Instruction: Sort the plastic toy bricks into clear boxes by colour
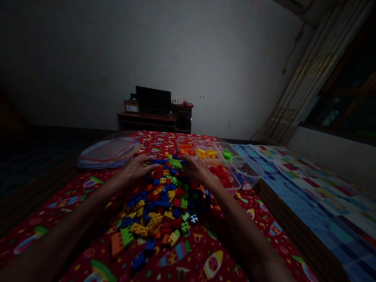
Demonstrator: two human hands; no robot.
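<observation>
Fingers (pixel 152 168) at bricks (pixel 162 203) — tray (pixel 234 188) alongside.

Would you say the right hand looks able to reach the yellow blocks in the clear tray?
Probably yes: the right hand is just beside the clear tray, and nothing visible covers the yellow blocks in their open-topped compartment.

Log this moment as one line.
brick pile: loose, mixed colours | left hand: pile's far left | right hand: pile's far right | tray: orange, yellow, green, red bricks separated
</observation>
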